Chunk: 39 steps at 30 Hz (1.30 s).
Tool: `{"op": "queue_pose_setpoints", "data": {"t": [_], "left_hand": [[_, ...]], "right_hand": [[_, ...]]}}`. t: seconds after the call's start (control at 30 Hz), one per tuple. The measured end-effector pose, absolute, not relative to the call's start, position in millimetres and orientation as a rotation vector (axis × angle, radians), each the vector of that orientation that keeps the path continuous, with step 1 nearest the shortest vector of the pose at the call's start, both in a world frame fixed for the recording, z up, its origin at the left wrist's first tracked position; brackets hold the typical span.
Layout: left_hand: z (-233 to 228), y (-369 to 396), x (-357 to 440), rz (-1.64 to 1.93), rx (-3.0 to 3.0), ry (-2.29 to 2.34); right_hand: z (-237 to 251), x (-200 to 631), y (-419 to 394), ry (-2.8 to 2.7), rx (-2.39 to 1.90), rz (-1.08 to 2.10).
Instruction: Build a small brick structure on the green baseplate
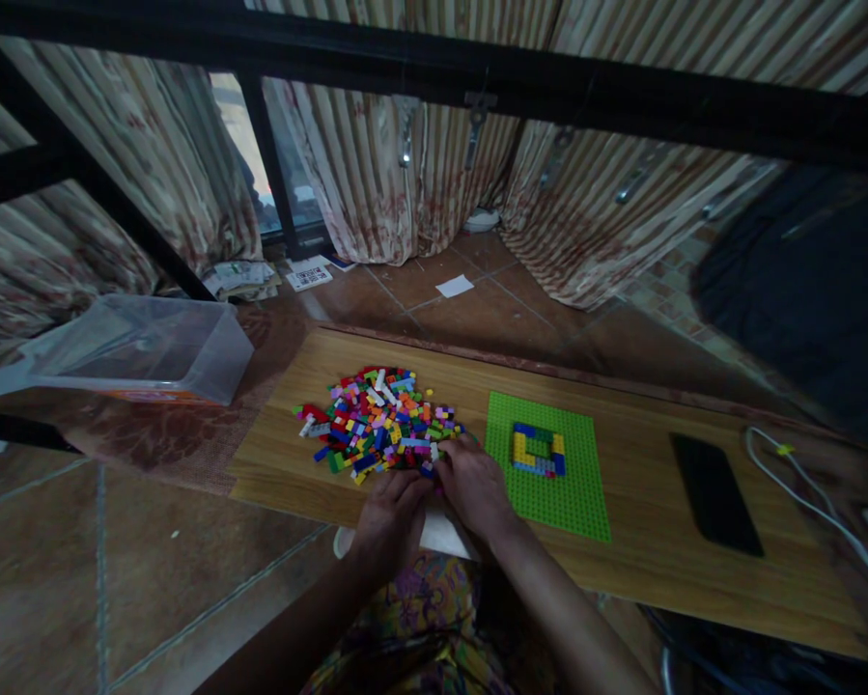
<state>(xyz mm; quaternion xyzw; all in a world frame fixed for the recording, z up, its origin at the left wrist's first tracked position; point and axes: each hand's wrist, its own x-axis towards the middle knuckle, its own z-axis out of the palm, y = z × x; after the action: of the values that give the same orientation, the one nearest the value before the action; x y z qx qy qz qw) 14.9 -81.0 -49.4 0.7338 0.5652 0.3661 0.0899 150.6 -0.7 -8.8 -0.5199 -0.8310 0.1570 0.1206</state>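
A heap of mixed-colour toy building bricks [382, 425] lies spread on the wooden board. At its near right edge my left hand [394, 512] rests with its fingers curled and pressed together. Beside it my right hand [477, 487] bends its fingers down among the nearest bricks, its fingertips close to those of the left. Small blue and magenta bits show between the hands, but the fingers hide what they grip. To the right lies a green baseplate [585, 492], bearing a small square ring of yellow, blue, green and grey bricks [518, 449].
A black phone-like slab [715, 492] lies on the wooden board [643, 569], near a white cable [825, 492]. At left stands a clear plastic bin [216, 357]. Below my hands is a white flat thing [444, 536]. A black metal frame [434, 53] crosses before the curtains.
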Motion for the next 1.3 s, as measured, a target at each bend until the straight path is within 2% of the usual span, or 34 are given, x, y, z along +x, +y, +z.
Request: {"op": "queue_pose_setpoints", "data": {"t": [0.27,0.47,0.63,0.8,0.97,1.07,1.13,1.3], "left_hand": [[-50.9,-80.5,13.9,1.060,2.177,1.695],[-52.1,-79.7,12.5,1.137,2.131,1.668],[-27.3,-76.6,10.8,1.187,1.602,1.788],[4.7,-66.2,16.9,1.181,1.318,1.535],[-2.5,-67.6,29.3,1.218,0.984,1.456],[-11.5,-63.5,31.1,1.176,1.090,1.481],[-12.0,-54.3,29.7,1.121,1.358,1.538],[-0.5,-25.2,30.2,0.615,2.016,1.775]], "right_hand": [[-8.6,136.2,-6.5,-2.259,-1.605,0.537],[-8.2,134.3,-7.4,-2.122,-1.519,0.653],[10.2,146.7,-18.3,-1.983,-1.277,0.833],[26.5,157.0,-37.5,-1.746,-1.171,1.181],[20.5,171.7,-40.8,-1.176,-1.105,1.369],[9.5,205.3,-35.8,-0.980,-1.152,1.310],[-0.7,239.0,-31.9,-0.931,-1.285,1.146],[-20.0,310.2,-19.8,-1.209,-1.648,0.700]]}}
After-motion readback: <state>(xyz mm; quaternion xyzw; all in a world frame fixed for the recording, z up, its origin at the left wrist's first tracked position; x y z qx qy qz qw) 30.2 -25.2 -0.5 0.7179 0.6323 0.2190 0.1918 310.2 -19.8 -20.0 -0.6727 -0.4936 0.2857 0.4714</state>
